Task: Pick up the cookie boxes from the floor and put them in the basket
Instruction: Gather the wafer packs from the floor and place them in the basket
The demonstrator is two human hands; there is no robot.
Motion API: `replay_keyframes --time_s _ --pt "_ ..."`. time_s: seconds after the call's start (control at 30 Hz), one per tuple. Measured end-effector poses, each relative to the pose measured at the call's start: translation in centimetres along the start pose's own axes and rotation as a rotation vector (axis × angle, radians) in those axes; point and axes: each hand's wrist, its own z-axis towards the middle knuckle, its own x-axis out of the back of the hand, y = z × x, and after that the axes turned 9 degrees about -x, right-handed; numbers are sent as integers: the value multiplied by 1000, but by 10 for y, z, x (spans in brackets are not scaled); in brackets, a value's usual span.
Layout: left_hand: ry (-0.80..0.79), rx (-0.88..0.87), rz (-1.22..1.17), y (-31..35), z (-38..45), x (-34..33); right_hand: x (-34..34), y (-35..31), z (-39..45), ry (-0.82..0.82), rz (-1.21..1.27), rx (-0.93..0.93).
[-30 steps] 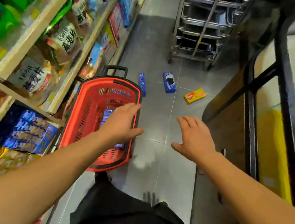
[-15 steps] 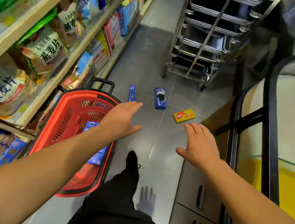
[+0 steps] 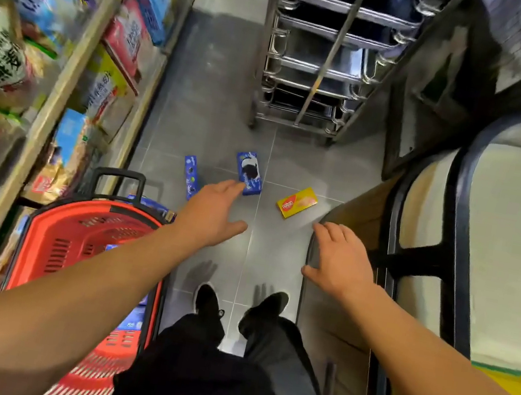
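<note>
Stock remaining on grey tiled floor, beyond my fingertips: narrow blue cookie box (image 3: 190,177), wide blue cookie box (image 3: 249,173), yellow cookie box (image 3: 296,202). Red plastic basket (image 3: 48,241), under my left forearm: blue boxes inside. My left hand (image 3: 211,213) and right hand (image 3: 337,265): spread, apart, empty.

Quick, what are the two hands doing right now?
Left hand: open, holding nothing, stretched toward the boxes on the floor.
Right hand: open, holding nothing.

You see a red basket (image 3: 80,236), two blue cookie boxes (image 3: 249,173) (image 3: 190,177), one yellow box (image 3: 297,202), and a grey tiled floor (image 3: 211,113).
</note>
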Motion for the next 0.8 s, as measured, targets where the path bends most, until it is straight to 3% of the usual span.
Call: replay_keyframes --time_s 0.37,0.5,0.8 --pt "-102 139 -48 -19 148 -61 -39 32 184 -134 60 30" --pt "-147 139 -106 -57 203 -125 -107 33 252 -163 80 -5" --pt "-178 -56 -52 -197 357 -327 -334 57 434 -223 148 -110"
